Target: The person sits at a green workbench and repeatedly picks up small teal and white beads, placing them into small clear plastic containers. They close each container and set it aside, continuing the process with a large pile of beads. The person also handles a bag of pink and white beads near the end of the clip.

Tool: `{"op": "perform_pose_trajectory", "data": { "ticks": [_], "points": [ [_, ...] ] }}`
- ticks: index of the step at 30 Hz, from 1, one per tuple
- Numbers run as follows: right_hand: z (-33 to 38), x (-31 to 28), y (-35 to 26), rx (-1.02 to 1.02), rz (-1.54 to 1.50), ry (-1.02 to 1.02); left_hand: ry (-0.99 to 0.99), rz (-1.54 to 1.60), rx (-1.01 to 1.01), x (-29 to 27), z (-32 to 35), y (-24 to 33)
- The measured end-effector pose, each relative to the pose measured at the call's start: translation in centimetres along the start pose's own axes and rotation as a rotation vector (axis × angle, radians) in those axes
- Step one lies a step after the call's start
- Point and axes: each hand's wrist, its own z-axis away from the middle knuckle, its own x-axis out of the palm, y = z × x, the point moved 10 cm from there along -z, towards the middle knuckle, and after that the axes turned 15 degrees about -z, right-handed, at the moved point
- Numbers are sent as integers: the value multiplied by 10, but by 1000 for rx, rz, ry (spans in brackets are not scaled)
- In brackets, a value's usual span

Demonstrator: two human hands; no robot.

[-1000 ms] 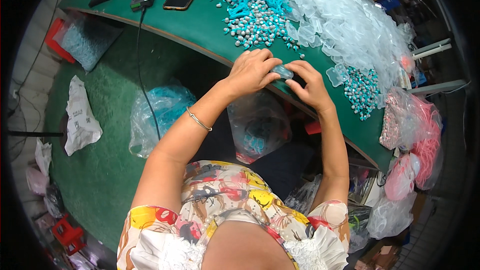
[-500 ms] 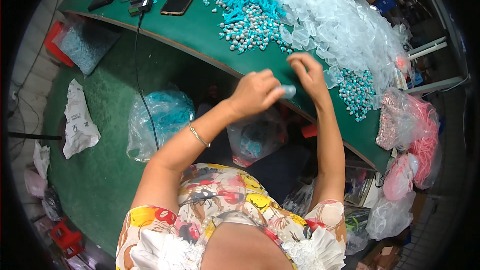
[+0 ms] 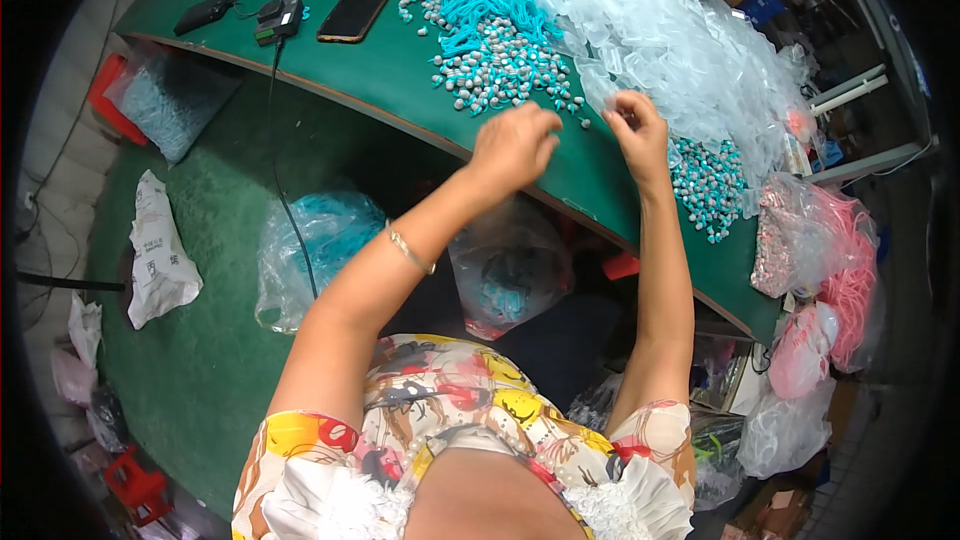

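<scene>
My left hand [image 3: 514, 145] is over the table edge, its fingers bent and thumb apart, with nothing visible in it. Just beyond its fingertips lies a heap of small grey-and-turquoise beads [image 3: 490, 70]. To the right, my right hand [image 3: 640, 135] has curled fingers, thumb close to the index finger. Its fingertips are beside a clear plastic piece [image 3: 597, 85] at the near edge of a large pile of clear plastic pieces [image 3: 650, 30]; whether it grips anything is hidden. A second bead heap [image 3: 708, 185] lies right of that wrist. Turquoise cords [image 3: 490, 5] lie among the left beads.
A phone [image 3: 357, 10] and a small black device [image 3: 278, 20] with a hanging cable lie on the green table [image 3: 420, 85]. Below the edge is an open clear bag [image 3: 510, 265] with pieces inside. Bags of pink cord [image 3: 845, 280] hang at right.
The small clear plastic piece is gone from my left hand, which has moved up toward the beads. My right hand has shifted slightly right, toward the clear pile.
</scene>
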Motion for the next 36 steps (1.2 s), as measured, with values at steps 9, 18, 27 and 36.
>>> {"op": "perform_pose_trajectory", "data": {
  "ticks": [9, 18, 27, 36],
  "points": [
    [89, 5, -46, -194, 249, -197, -95, -385, -85, 53, -51, -10],
    [102, -107, 0, 83, 831, 277, -229, -369, 269, 43, -36, 9],
    [78, -98, 21, 158, 1022, 249, -249, -217, 57, 48, -30, 1],
    [102, -107, 11, 57, 771, 310, -158, -105, -18, 53, -22, 0]
  ]
}}
